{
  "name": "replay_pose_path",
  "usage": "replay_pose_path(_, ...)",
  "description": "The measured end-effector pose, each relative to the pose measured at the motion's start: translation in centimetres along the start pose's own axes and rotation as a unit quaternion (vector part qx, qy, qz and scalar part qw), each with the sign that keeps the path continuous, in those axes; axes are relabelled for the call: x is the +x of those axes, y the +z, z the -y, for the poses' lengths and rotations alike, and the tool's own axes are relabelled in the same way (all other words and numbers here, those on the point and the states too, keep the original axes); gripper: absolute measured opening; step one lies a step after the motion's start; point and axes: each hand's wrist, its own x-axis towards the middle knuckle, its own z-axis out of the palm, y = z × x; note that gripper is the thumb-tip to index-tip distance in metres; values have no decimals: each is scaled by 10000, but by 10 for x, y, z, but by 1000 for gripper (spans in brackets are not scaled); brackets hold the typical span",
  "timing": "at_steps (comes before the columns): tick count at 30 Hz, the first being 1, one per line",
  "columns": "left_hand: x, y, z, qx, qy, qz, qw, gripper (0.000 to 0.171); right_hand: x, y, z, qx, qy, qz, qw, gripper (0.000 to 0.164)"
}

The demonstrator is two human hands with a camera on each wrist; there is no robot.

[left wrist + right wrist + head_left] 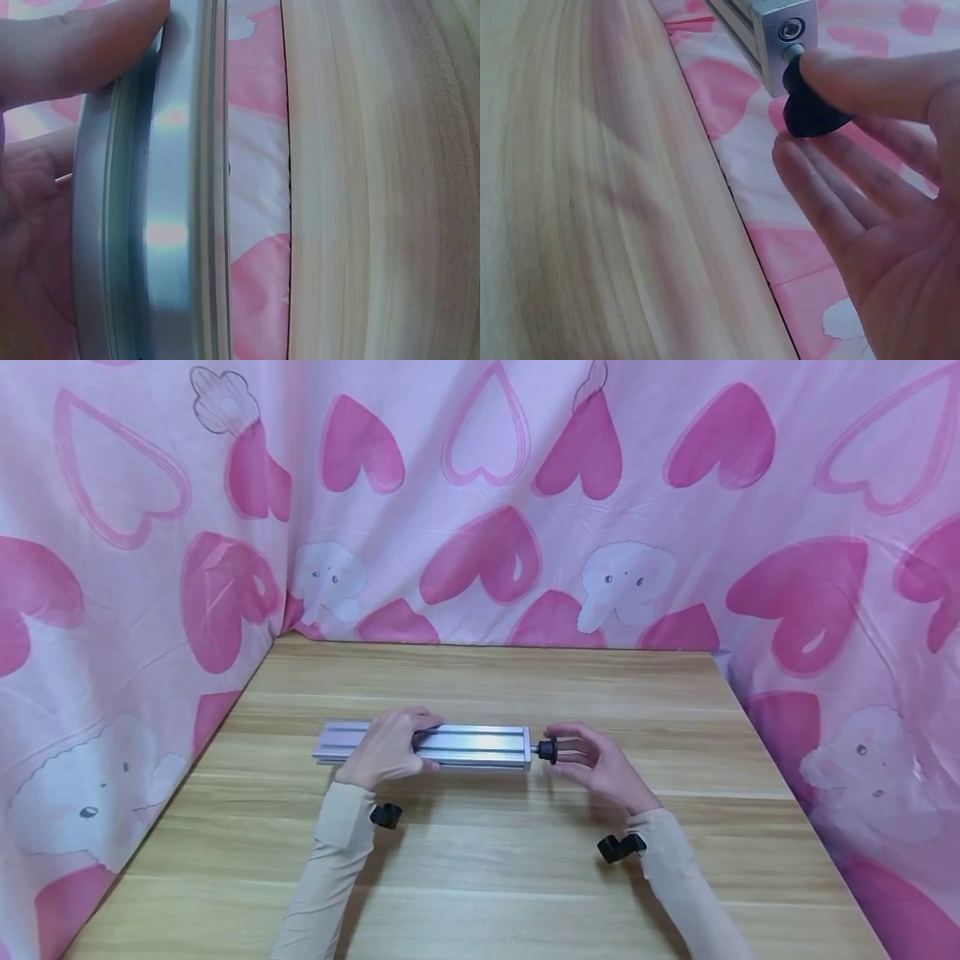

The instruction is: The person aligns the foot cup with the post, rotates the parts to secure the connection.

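Note:
In the head view my left hand (390,747) grips a silver aluminium profile (480,742) around its left half, holding it level above the table. The left wrist view shows the thumb (82,52) lying across the profile's grooved side (169,187). A black leveling foot (548,750) with a threaded stem sticks out of the profile's right end plate. My right hand (600,764) pinches this foot, with the thumb pressed on the black base (814,112) and fingers curved round its other side. Beside the stem, a socket-head bolt (791,29) sits in the end plate.
Under the hands lies a wood-grain table (495,860). Pink curtains with hearts (480,552) hang along its back and both sides. Each wrist carries a black camera mount (386,816).

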Motion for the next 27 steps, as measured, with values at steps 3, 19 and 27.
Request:
replay_pose_path(3,0,0,0,-19,-35,29,10000,65,0,0,0,-245,21,-109,9996,50)
replay_pose_path(19,0,1,-1,-132,27,12,9999,65,2,1,4,-332,681,-53,9971,47)
replay_pose_path(27,0,1,2,-87,52,-17,9999,66,1,1,5,-230,-37,-64,9997,60)
